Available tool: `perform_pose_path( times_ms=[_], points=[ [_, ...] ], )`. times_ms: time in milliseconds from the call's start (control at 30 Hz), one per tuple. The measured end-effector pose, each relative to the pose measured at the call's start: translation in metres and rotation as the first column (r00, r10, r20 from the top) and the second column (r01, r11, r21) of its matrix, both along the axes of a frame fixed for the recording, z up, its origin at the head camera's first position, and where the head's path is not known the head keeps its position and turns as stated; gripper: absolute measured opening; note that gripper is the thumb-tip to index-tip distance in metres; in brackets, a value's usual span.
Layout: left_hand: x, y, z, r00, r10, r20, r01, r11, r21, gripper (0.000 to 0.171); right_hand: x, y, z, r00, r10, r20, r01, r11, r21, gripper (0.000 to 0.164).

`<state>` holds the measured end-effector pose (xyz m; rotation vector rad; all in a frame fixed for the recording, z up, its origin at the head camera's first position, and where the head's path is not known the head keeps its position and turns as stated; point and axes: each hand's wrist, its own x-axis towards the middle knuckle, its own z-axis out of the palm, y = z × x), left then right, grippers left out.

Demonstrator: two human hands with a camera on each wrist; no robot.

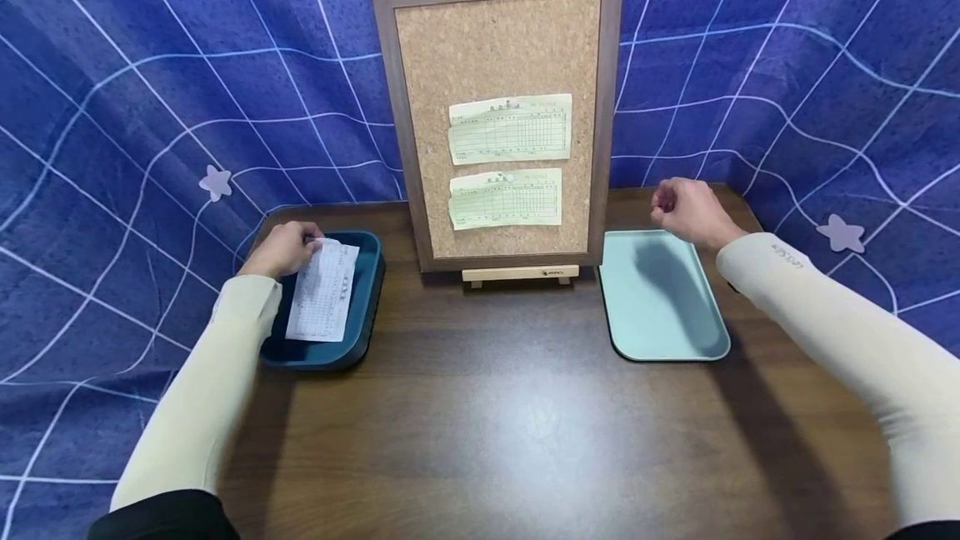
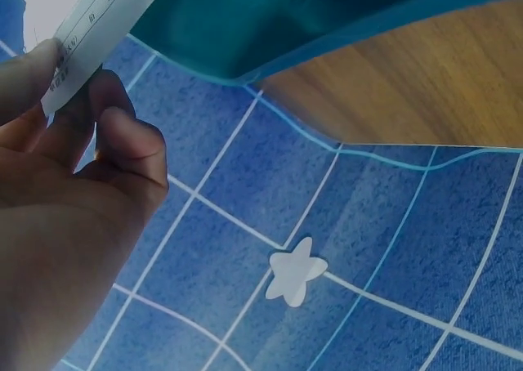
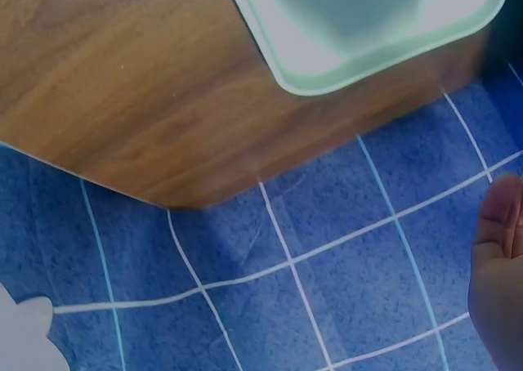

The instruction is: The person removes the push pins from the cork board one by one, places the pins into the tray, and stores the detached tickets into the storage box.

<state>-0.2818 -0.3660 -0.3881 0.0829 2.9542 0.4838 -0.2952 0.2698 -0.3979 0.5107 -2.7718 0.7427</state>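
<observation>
My left hand [image 1: 283, 250] pinches a white printed paper slip [image 1: 324, 294] by its far end, over the dark blue tray [image 1: 363, 323] on the left. In the left wrist view, the thumb [image 2: 29, 81] presses on the slip's printed face from one side, with fingers behind it. Above the far right part of a pale green tray [image 1: 652, 307], my right hand [image 1: 696, 211] hovers with loosely curled fingers, and nothing shows in it. Only part of that hand appears at the edge of the right wrist view.
A framed cork board [image 1: 502, 48] leans on a small wooden stand [image 1: 521, 274] at the table's back middle. Two pale green printed slips, an upper [image 1: 512, 130] and a lower one [image 1: 506, 200], are on its cork. Behind the brown table [image 1: 465, 423] hangs a blue gridded cloth [image 1: 315, 90].
</observation>
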Motion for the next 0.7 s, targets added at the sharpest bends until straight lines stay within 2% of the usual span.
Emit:
perform_pose_path(
  times_ms=[233,467,700],
  points=[
    [-0.004,-0.003,-0.008,0.999,-0.01,0.041,0.01,1.0,0.003,0.019,0.002,0.002,-0.012,0.999,0.014,0.052,-0.016,0.999,0.03,0.004],
    [-0.002,-0.001,-0.009,0.999,-0.009,0.039,0.009,1.0,0.004,0.018,0.006,0.001,-0.021,0.997,0.03,0.071,-0.032,0.999,0.029,0.005],
    [-0.002,-0.001,-0.013,1.0,-0.005,0.03,0.005,1.0,0.009,0.015,0.009,0.0,-0.036,0.993,0.027,0.117,-0.032,0.999,0.043,0.007]
  ],
)
